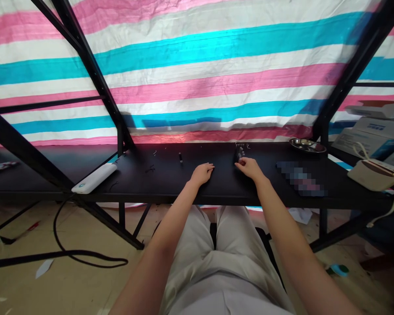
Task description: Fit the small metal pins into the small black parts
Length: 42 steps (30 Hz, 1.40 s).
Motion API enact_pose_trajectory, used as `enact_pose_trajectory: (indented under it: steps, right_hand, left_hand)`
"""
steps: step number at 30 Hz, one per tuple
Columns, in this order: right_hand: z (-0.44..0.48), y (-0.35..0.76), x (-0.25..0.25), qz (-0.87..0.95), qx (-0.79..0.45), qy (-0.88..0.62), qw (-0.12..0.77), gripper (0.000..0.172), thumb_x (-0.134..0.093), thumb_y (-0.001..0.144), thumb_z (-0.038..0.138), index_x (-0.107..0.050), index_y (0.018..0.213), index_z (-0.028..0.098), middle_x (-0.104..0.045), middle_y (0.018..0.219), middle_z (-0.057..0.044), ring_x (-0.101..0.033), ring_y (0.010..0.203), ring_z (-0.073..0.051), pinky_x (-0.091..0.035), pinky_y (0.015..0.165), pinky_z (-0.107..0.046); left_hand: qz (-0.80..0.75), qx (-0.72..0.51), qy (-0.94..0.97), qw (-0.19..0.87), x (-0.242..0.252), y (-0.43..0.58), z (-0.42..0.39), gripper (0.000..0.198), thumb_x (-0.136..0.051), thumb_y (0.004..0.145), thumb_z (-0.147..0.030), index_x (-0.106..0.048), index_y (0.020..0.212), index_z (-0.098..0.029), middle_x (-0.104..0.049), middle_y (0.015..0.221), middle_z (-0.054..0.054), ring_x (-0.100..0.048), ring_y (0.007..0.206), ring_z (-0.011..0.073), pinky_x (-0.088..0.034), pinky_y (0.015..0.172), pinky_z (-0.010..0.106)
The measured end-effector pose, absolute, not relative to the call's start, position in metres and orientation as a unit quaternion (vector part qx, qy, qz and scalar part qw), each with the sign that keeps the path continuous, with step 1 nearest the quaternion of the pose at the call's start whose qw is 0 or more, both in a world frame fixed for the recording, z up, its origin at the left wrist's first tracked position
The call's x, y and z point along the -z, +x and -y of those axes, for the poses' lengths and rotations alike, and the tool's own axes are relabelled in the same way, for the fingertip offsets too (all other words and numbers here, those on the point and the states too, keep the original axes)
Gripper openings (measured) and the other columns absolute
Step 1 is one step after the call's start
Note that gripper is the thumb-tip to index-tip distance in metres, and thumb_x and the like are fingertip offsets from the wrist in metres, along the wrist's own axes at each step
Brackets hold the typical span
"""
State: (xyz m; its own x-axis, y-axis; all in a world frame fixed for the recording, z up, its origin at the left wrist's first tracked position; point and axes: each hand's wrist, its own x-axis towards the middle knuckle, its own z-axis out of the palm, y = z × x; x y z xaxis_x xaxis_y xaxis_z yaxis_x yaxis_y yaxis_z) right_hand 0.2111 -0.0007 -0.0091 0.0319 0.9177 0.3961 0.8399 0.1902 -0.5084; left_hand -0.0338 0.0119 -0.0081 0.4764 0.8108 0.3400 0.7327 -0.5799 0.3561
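My left hand [202, 173] lies on the black tabletop [216, 192] with its fingers stretched out towards the right and nothing visible in them. My right hand [250, 167] is pinched at the near end of a cluster of small shiny pieces [240, 152], which appear to be in a dark holder. Whatever sits between its fingertips is too small to make out. Left of my left hand, a short dark cylinder with a pale band [180, 157] stands on the table. Tiny whitish bits [248, 146] lie behind the cluster.
A shiny metal dish [307, 145] sits at the back right, with a blurred-out flat object [301, 179] before it. At far right are a beige bag [372, 175] and boxes [377, 129]. A white power strip [95, 178] lies left, beside black frame posts [95, 74].
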Motion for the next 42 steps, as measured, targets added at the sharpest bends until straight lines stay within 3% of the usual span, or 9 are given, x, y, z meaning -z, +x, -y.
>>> enact_pose_trajectory:
  steps: [9, 42]
  right_hand:
    - [0.003, 0.206, 0.008, 0.65, -0.023, -0.713, 0.262, 0.023, -0.054, 0.08, 0.039, -0.067, 0.079, 0.02, -0.067, 0.079, -0.006, -0.06, 0.075, -0.017, -0.039, 0.063, -0.025]
    - [0.001, 0.203, 0.01, 0.638, -0.043, -0.725, 0.255, 0.026, -0.054, 0.082, 0.041, -0.069, 0.088, 0.021, -0.068, 0.085, -0.007, -0.061, 0.08, -0.018, -0.041, 0.066, -0.025]
  left_hand:
    - [-0.456, -0.234, 0.854, 0.085, 0.007, -0.034, -0.009, 0.032, -0.045, 0.087, -0.017, -0.065, 0.111, -0.017, -0.061, 0.121, 0.003, -0.051, 0.12, 0.0175, -0.04, 0.105, 0.03]
    - [-0.455, -0.243, 0.853, 0.084, 0.007, -0.033, -0.008, 0.03, -0.045, 0.087, -0.017, -0.067, 0.109, -0.017, -0.063, 0.119, 0.004, -0.054, 0.118, 0.018, -0.04, 0.104, 0.033]
